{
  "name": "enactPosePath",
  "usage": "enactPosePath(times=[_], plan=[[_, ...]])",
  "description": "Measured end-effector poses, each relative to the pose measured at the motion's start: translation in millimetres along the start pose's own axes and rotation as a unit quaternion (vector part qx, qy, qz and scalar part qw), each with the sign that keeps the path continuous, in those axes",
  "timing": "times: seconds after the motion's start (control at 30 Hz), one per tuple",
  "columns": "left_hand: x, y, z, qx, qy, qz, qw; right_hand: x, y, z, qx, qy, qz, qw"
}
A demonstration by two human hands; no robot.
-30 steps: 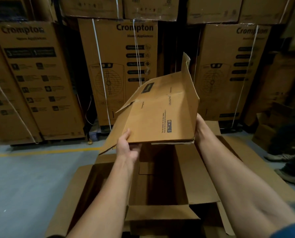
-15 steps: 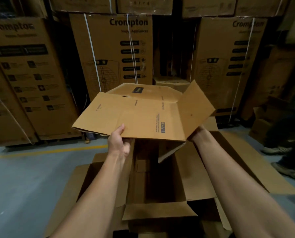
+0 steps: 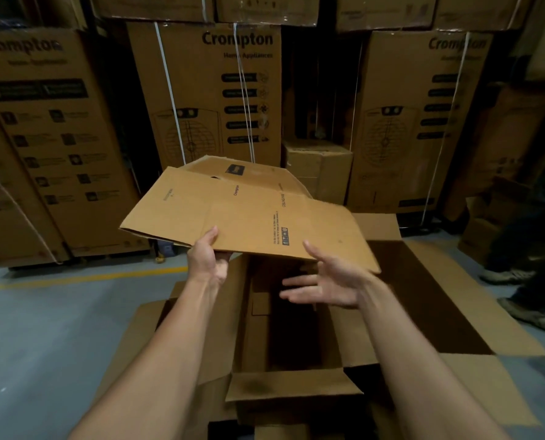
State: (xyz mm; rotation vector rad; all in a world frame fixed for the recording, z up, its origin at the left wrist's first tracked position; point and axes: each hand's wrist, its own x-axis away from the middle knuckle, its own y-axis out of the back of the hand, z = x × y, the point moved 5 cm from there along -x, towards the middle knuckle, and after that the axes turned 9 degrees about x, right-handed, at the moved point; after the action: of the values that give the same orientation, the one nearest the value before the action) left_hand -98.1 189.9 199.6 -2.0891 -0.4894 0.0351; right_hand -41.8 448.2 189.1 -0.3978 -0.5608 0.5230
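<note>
A flattened brown carton with small printed labels lies almost level in the air above a large open cardboard box. My left hand pinches its near edge, thumb on top and fingers underneath. My right hand hovers just below the carton's near right corner with fingers spread and straight, holding nothing. The open box below has its flaps folded outward and a dark interior.
Tall strapped "Crompton" cartons form a wall behind, with a small box in a gap. A yellow line crosses the grey floor at left. Another person's legs and shoes stand at the right edge.
The carton went from tilted and part-opened to flat and near level. Its right flap folded down. My right hand let go of the right side and now hangs open beneath it.
</note>
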Motion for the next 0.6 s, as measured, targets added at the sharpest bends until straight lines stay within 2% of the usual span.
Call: enactPosePath(times=[0.07,0.13,0.2,0.27,0.4,0.6], plan=[[2,-2,3,-0.014,0.004,0.004,1.000,-28,-4,-14,-0.084,0.068,-0.120,0.987],[3,-3,2,-0.021,0.004,0.009,1.000,-49,-8,-21,-0.182,0.152,-0.203,0.950],[6,-3,-1,-0.028,0.000,0.016,0.999,-60,-12,-20,-0.296,0.213,-0.232,0.902],[7,0,-7,-0.037,-0.004,0.022,0.999,-66,-15,-16,-0.349,0.237,-0.248,0.872],[1,12,-29,-0.030,-0.016,0.017,0.999,-79,-26,0,-0.316,0.273,-0.243,0.876],[-8,52,-71,-0.023,-0.041,-0.008,0.999,-106,-66,-4,-0.267,0.266,-0.241,0.895]])
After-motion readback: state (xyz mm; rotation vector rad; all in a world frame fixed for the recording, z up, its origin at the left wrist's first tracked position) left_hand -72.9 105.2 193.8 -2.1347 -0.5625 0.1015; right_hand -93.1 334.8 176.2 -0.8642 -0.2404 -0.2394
